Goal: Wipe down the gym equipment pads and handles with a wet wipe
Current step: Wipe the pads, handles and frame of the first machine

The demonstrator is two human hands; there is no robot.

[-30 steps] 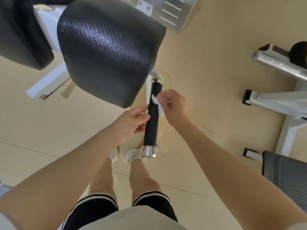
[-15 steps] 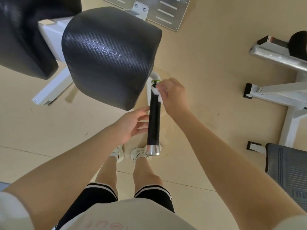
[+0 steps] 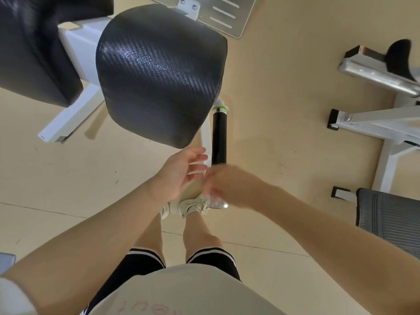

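Two hands on this one: my right hand (image 3: pixel 229 185) is blurred low on the black cylindrical rubber handle grip (image 3: pixel 219 137), so I can't tell if it's pinching the wipe, which I can't make out. My left hand (image 3: pixel 181 171) hovers spread beside it, not touching. Looks like the handle-wiping step; next I'd do the silver end cap (image 3: pixel 218 204), then the big black textured pad (image 3: pixel 159 73) above.

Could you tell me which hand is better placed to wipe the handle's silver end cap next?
Probably the right hand: blurred, it sits over the handle by the end cap. The left hand is open beside it.
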